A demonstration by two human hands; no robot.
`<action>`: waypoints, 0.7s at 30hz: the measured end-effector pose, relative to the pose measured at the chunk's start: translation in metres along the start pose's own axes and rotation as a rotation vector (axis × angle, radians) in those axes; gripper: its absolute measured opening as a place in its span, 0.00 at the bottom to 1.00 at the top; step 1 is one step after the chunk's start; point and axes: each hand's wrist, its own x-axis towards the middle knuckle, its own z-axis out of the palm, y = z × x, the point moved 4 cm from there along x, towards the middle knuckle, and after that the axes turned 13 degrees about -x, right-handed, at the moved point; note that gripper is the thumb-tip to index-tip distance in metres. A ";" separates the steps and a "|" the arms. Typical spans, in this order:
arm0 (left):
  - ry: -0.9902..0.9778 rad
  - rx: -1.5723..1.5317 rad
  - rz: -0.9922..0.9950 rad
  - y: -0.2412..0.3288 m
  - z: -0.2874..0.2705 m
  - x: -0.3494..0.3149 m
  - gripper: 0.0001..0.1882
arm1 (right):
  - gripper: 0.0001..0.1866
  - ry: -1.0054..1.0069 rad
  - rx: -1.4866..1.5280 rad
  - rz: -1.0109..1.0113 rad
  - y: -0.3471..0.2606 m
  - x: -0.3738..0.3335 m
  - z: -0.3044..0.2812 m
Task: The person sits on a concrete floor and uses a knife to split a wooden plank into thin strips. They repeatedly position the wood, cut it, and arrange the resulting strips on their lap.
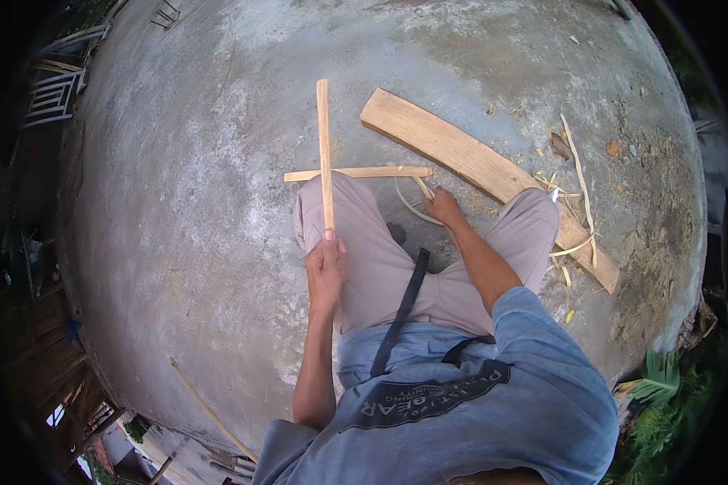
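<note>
My left hand (325, 271) is closed round the lower end of a flat wooden stick (324, 145), which points away from me over my left knee. Crossing beneath that stick, a second flat wooden stick (380, 171) lies sideways just beyond the knee. Between my knees, my right hand (446, 208) is closed on a thin, pale wooden strip (421, 188). A curved length of pale strip (406, 204) loops beside its fingers, and part of it is hidden by the hand.
A thick wooden plank (445, 141) slants across the concrete floor (194, 202), running under my right knee. Shavings (570, 194) and a long thin strip (581, 186) lie around its near end. Another thin stick (210, 408) rests at lower left. Green plants (655, 420) border the right side.
</note>
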 end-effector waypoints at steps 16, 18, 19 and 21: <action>-0.246 -0.948 -0.416 0.005 0.063 0.069 0.20 | 0.18 -0.128 1.310 -0.165 -0.102 -0.113 -0.277; -0.227 -1.184 -0.527 -0.001 0.078 0.089 0.20 | 0.17 -0.215 1.228 -0.257 -0.114 -0.133 -0.269; -0.158 -1.228 -0.509 -0.003 0.079 0.100 0.20 | 0.17 -0.250 1.181 -0.314 -0.122 -0.140 -0.270; -0.023 -1.311 -0.477 -0.007 0.080 0.116 0.20 | 0.17 -0.256 1.059 -0.317 -0.134 -0.160 -0.257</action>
